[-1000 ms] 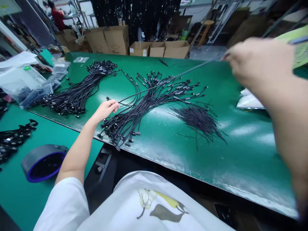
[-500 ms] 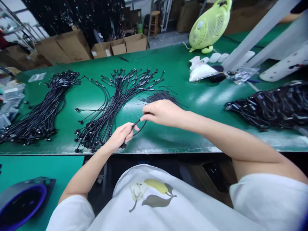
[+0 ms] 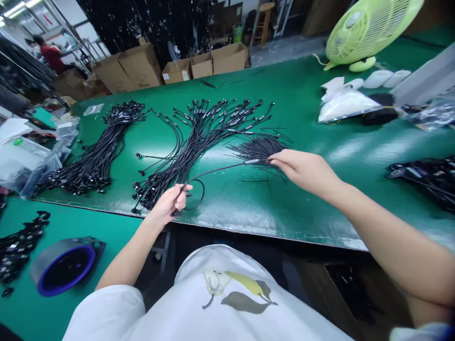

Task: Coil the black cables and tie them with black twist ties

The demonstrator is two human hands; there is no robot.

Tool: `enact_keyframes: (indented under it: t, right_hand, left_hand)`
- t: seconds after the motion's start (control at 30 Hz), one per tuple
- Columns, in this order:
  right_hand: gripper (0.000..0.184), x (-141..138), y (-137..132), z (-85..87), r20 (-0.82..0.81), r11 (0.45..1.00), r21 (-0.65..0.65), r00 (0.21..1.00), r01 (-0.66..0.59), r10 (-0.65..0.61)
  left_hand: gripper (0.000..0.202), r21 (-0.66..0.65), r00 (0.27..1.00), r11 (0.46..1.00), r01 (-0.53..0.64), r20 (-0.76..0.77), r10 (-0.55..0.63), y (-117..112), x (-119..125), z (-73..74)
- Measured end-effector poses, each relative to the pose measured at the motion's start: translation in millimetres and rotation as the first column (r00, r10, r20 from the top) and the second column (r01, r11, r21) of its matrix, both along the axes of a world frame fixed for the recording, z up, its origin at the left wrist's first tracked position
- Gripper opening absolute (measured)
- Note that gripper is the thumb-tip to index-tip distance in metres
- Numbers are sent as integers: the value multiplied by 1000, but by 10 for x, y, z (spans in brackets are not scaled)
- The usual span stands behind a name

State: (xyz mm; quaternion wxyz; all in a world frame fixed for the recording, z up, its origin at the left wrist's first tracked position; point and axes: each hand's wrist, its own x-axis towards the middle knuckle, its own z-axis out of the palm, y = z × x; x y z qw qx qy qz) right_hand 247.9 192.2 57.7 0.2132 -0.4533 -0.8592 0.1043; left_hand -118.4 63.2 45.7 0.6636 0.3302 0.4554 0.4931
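A thin black cable (image 3: 223, 168) with a grey sleeve (image 3: 251, 161) near one end stretches between my hands above the green table (image 3: 227, 199). My left hand (image 3: 172, 202) is closed around the cable near the table's front edge, and a loop of it hangs beside the fingers. At the sleeved end, my right hand (image 3: 307, 171) pinches the cable between thumb and fingers; the tip is hidden. Just behind the right hand lies a pile of thin black strands (image 3: 258, 148). A spread bundle of black cables (image 3: 192, 142) with small connectors lies beyond my left hand.
Another cable bundle (image 3: 110, 147) lies further left, near plastic bags (image 3: 26, 156). A green fan (image 3: 369, 33) and a white bag (image 3: 346, 105) stand at the back right. Black packed cables (image 3: 426, 180) lie at right. A roll of tape (image 3: 66, 270) rests on the lower left surface.
My hands have moved apart, the right one out to the right, so the bunched cable is now drawn out between them. The whole view has shifted toward the left.
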Motion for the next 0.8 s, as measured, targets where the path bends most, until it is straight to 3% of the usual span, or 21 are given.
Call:
enact_keyframes:
  t: [0.1, 0.17, 0.27, 0.33, 0.4, 0.5, 0.63, 0.8]
  right_hand:
    - [32, 71, 59, 23, -10, 997, -9, 997, 80, -80]
    - [30, 122, 74, 19, -3, 998, -40, 999, 49, -49]
    - [32, 138, -10, -31, 15, 999, -26, 999, -28, 28]
    - [34, 97, -121, -71, 42, 997, 1, 996, -79, 79]
    - [34, 31, -233, -100, 86, 989, 16, 985, -149, 148]
    - [34, -60, -330, -115, 163, 970, 30, 958, -242, 234]
    - [37, -77, -298, -129, 176, 968, 61, 957, -244, 230]
    - [36, -43, -236, -196, 113, 970, 31, 965, -241, 236]
  left_hand:
    - [40, -1, 969, 969, 246, 35, -246, -168, 28, -14]
    - [37, 23, 958, 959, 283, -51, -281, -270, 51, -6]
    - [30, 92, 963, 994, 51, -270, -24, -304, 97, -27]
    - [30, 124, 943, 988, -88, -308, 122, -255, 131, -58]
    - [30, 92, 966, 992, -90, -234, 109, -183, 158, -73]
    - [25, 21, 1000, 999, -29, 14, 28, -94, 179, -36]
    - [18, -62, 932, 998, -24, 360, 45, -38, 172, 41]
    - [22, -30, 928, 999, 30, 371, -16, -62, 148, 40]
